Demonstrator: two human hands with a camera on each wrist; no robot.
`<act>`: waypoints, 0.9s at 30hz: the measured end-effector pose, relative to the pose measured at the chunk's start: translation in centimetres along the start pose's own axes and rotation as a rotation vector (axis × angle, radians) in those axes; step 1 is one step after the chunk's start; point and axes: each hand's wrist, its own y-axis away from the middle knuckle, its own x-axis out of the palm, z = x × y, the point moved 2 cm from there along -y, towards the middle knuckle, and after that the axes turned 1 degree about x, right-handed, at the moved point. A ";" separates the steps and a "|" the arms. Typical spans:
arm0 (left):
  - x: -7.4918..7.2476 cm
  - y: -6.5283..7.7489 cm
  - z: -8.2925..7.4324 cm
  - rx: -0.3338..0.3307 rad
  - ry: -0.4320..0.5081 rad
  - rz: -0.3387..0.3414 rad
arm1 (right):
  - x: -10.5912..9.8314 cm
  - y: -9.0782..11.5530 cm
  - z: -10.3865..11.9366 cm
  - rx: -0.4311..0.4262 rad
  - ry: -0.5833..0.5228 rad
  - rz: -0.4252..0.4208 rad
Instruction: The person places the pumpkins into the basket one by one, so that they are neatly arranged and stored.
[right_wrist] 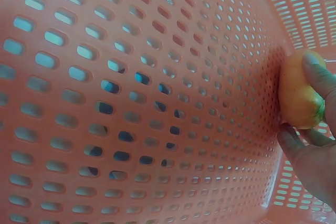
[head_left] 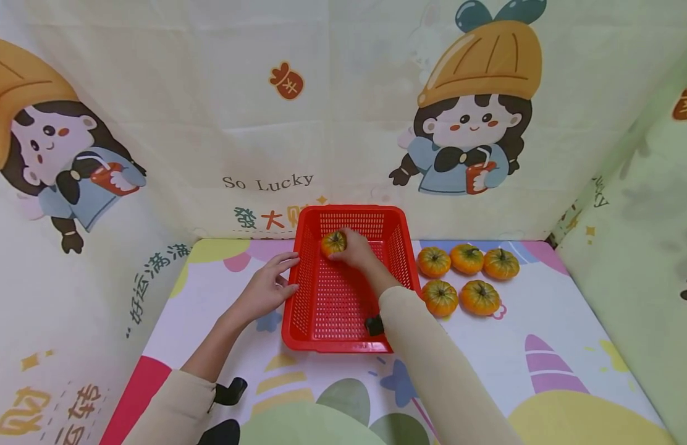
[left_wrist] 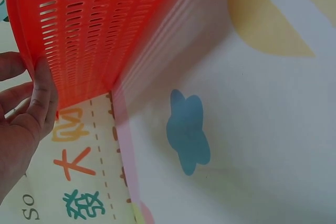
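Observation:
A red perforated plastic basket [head_left: 343,346] stands on the table. Inside it, near the back left corner, my right hand [head_left: 356,248] grips a small orange pumpkin [head_left: 333,244]. The right wrist view shows thumb and fingers on either side of this pumpkin [right_wrist: 299,93], close to the basket's bottom [right_wrist: 220,103]. My left hand [head_left: 268,287] is at the basket's left rim, its fingers spread and loosely bent, with fingertips touching the edge. In the left wrist view, that hand [left_wrist: 26,114] is beside the rim, partly outside the frame.
Several similar pumpkins [head_left: 480,297] sit on the table right of the basket, in two rows. The table [head_left: 460,364] has a printed cloth. A printed fabric backdrop [head_left: 349,154] rises behind the table and along both sides.

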 end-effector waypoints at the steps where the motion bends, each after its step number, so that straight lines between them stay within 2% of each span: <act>1: 0.0 0.0 0.0 0.002 0.000 -0.002 | 0.0 0.0 0.0 -0.001 -0.002 0.001; 8: 0.0 0.2 0.0 0.015 -0.009 -0.007 | 0.0 0.3 -0.1 -0.010 0.009 0.009; 18: 0.1 0.1 0.0 0.010 -0.001 0.001 | -0.7 0.6 -0.3 0.014 -0.038 0.037; 21: 0.0 0.1 -0.1 0.011 0.000 0.000 | -1.2 0.7 0.0 -0.006 -0.036 0.035; 27: 0.0 0.0 -0.2 0.010 -0.003 0.008 | -2.7 1.1 1.3 -0.055 0.037 0.019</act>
